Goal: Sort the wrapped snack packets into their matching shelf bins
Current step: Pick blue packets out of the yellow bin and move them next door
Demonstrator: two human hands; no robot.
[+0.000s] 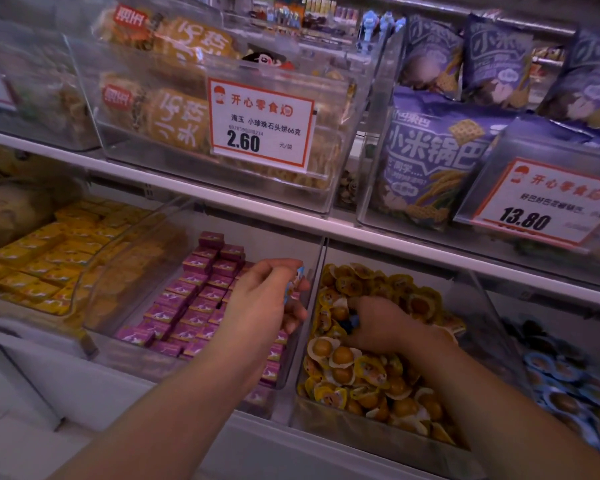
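My left hand hovers over the clear bin of purple boxed snacks and pinches a small blue-edged packet between thumb and fingers. My right hand reaches into the bin of yellow round wrapped snacks, its fingers curled round a blue packet lying among the yellow ones. To the right, a bin holds blue round wrapped snacks.
A bin of yellow boxed snacks stands at the left. The upper shelf carries bins of yellow bags and purple bags with price tags. Clear bin walls separate the compartments.
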